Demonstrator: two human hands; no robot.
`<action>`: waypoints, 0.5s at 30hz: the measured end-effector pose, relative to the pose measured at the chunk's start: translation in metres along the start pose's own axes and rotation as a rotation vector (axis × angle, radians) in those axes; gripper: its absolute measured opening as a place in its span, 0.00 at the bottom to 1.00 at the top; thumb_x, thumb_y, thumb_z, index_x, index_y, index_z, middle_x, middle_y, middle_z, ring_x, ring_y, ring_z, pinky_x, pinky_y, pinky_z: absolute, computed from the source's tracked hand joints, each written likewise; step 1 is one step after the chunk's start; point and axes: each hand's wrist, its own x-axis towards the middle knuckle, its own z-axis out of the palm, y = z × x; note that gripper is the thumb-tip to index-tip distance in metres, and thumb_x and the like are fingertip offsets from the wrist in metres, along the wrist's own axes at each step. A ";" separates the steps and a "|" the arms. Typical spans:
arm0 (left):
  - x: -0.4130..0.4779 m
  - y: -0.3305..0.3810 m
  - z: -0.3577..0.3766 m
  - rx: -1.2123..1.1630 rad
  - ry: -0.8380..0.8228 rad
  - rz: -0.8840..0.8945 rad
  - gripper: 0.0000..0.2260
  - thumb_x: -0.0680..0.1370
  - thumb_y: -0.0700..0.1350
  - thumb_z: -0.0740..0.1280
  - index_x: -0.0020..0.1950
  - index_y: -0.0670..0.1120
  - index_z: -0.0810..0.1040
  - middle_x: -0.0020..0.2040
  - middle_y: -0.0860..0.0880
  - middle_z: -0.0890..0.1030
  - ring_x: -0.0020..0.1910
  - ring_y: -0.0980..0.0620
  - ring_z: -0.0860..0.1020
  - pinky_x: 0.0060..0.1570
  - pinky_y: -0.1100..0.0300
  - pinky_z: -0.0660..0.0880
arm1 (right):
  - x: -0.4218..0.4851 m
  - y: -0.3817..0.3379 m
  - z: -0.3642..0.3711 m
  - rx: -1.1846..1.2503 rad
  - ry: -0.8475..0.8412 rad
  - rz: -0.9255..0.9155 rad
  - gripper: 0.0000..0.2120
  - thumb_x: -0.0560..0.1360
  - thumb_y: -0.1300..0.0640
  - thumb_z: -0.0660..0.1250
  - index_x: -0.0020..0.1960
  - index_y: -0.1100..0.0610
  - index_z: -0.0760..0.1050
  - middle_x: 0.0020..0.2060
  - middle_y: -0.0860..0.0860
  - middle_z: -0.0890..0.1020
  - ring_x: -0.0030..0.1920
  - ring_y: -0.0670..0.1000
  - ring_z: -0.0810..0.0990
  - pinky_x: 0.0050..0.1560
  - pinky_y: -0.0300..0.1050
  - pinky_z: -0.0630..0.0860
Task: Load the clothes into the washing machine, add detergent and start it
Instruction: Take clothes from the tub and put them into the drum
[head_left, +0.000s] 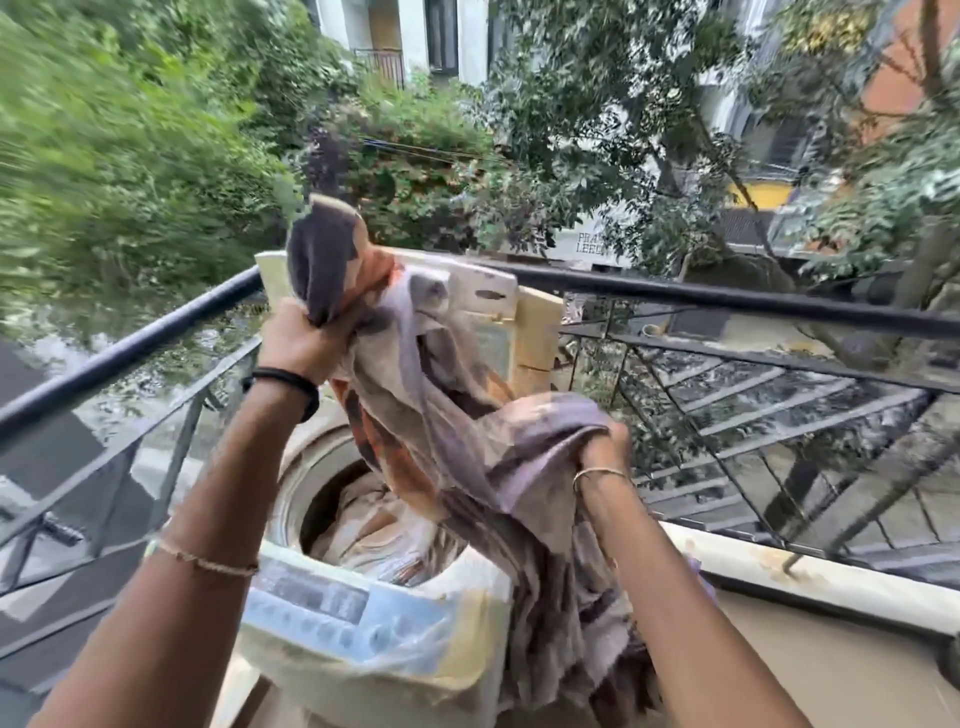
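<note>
A long patterned cloth (457, 431) in purple, orange and beige hangs between my two hands above the open drum (311, 499) of a top-loading washing machine (467, 613). My left hand (301, 338) grips one bunched end high up, in front of the raised lid (483, 291). My right hand (602, 447) grips another fold lower and to the right. The cloth's lower part trails down over the machine's right front side. More cloth (374, 530) lies inside the drum. The control panel (337, 613) sits under a clear plastic cover at the front.
The machine stands in the corner of a balcony, close to a black metal railing (727, 301) that runs behind and to both sides. A low ledge (810, 571) runs along the right. Trees and buildings lie beyond the railing.
</note>
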 end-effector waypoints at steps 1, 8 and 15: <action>0.008 -0.015 -0.002 0.034 -0.019 -0.023 0.27 0.65 0.61 0.72 0.51 0.39 0.82 0.49 0.35 0.82 0.51 0.40 0.80 0.40 0.57 0.67 | 0.002 -0.012 0.012 0.010 0.057 -0.059 0.05 0.71 0.57 0.64 0.40 0.56 0.76 0.38 0.52 0.76 0.44 0.52 0.72 0.39 0.39 0.73; 0.062 -0.083 -0.015 0.136 -0.120 0.004 0.23 0.63 0.65 0.76 0.48 0.52 0.77 0.44 0.50 0.81 0.43 0.50 0.77 0.40 0.58 0.70 | -0.031 -0.098 0.104 0.021 -0.068 -0.456 0.07 0.69 0.52 0.64 0.37 0.50 0.81 0.32 0.41 0.79 0.38 0.47 0.76 0.41 0.44 0.73; 0.111 -0.148 0.001 0.393 -0.584 0.053 0.35 0.61 0.62 0.73 0.63 0.49 0.71 0.54 0.51 0.79 0.55 0.49 0.78 0.51 0.58 0.74 | -0.046 -0.115 0.194 -0.019 -0.269 -0.636 0.12 0.72 0.57 0.61 0.50 0.55 0.81 0.45 0.52 0.86 0.51 0.58 0.83 0.51 0.55 0.80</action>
